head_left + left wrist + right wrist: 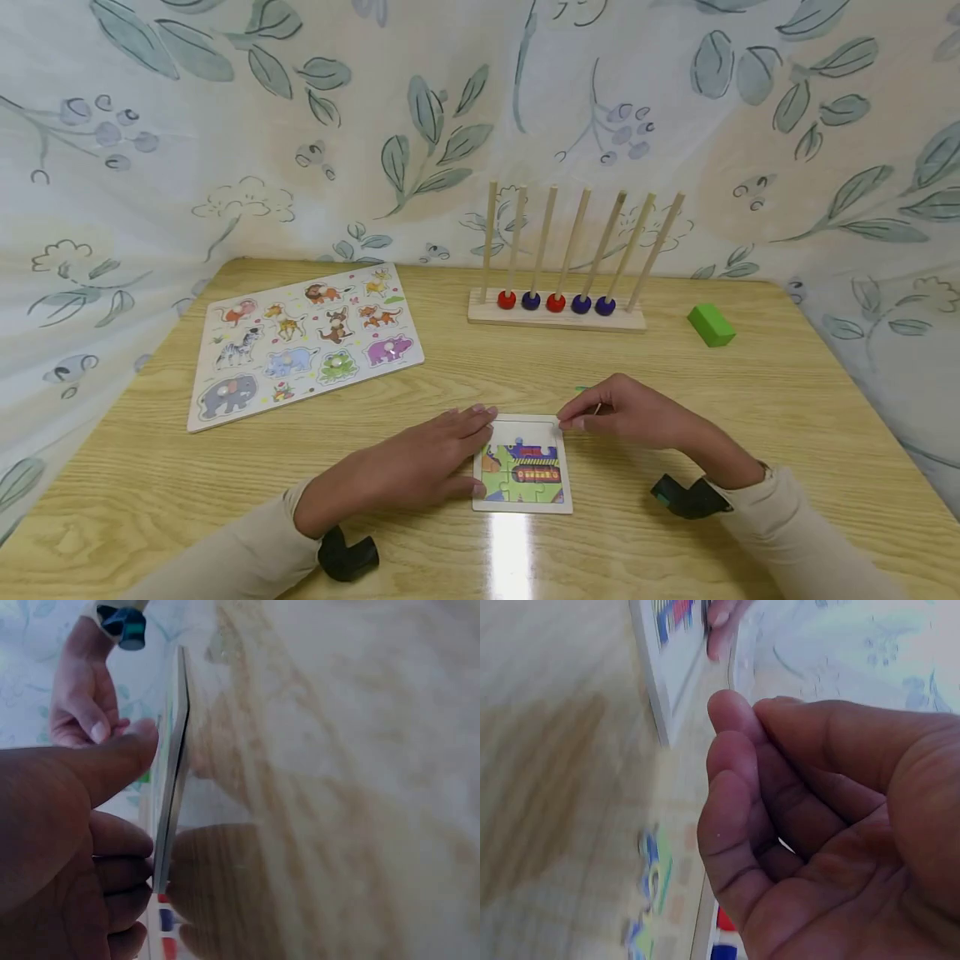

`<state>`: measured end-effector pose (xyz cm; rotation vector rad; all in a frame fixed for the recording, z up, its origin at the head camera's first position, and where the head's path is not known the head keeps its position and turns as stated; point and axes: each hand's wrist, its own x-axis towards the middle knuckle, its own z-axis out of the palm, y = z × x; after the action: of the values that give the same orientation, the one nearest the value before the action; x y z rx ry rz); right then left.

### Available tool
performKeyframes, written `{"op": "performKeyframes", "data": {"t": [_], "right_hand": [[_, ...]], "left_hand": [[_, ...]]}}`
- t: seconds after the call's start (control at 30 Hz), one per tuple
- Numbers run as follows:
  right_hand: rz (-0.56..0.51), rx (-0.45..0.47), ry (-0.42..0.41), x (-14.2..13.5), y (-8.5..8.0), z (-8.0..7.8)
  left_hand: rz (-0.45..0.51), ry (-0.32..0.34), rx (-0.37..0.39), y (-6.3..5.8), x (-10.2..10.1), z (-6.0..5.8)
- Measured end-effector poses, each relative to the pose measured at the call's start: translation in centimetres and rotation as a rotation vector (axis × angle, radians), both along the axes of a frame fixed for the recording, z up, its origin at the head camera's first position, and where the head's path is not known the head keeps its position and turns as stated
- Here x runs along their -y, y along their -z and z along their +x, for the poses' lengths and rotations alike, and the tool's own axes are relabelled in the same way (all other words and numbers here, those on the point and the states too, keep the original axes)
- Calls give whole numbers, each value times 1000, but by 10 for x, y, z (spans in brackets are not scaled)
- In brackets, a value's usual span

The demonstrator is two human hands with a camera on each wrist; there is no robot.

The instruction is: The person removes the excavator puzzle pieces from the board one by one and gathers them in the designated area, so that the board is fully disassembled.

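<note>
A small jigsaw puzzle lies in a pale wooden frame in the head view. Its lower part holds joined pieces showing a red and blue vehicle; bare backing shows along the top. My left hand rests with extended fingers on the frame's left side, thumb near the lower left. In the left wrist view that thumb lies against the board. At the frame's top right corner is my right hand, fingers curled and thumb meeting the index finger. Between those fingertips the right wrist view shows no piece.
Loose jigsaw pieces lie on the table near the right hand. At the back left is an animal peg puzzle board. A wooden bead rack with upright rods stands behind, and a green block sits to the right.
</note>
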<state>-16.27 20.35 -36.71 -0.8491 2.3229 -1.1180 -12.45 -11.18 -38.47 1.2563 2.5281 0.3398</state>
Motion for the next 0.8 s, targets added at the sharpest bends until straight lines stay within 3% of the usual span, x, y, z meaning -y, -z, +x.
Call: {"op": "performKeyframes", "data": {"t": [0.13,0.5,0.8], "right_hand": [[-18,11,-17,12,2,6],[-56,20,-28,37,13,13],[-60,16,-31,54,16,15]], "left_hand": [[-12,-3,21,0,2,0],[-12,-4,-26,1,-2,-2],[7,-34,10,2,-3,-2]]}}
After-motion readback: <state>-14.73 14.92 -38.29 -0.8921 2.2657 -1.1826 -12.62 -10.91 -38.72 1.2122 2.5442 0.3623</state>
